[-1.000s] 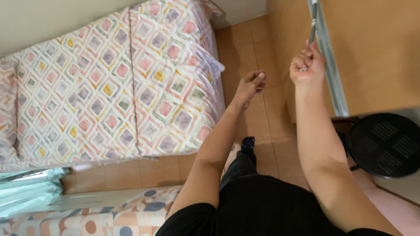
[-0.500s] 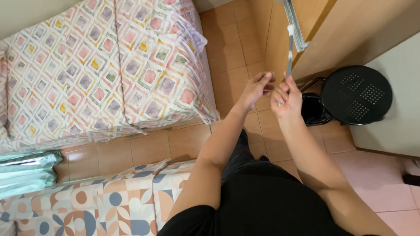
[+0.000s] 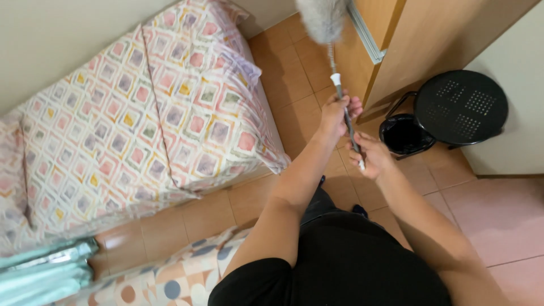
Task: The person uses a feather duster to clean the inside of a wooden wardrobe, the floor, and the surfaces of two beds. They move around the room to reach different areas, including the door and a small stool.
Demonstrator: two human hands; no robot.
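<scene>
While both hands gripped it, the duster (image 3: 334, 51) stood upright before the wooden wardrobe (image 3: 430, 39): left hand (image 3: 335, 116) closed high on the handle, right hand (image 3: 368, 154) closed at its lower end. Nearby: patterned bed (image 3: 141, 113), black stool (image 3: 460, 106), black bin (image 3: 403, 135).

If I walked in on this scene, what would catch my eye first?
Probably the duster at top centre: a fluffy grey head on a thin rod, gripped by both hands, the left hand higher and the right hand at the lower end. Next comes the bed filling the left side, with its pink and yellow diamond-patterned cover. To the right, a round black perforated stool stands by the wooden wardrobe.
</scene>
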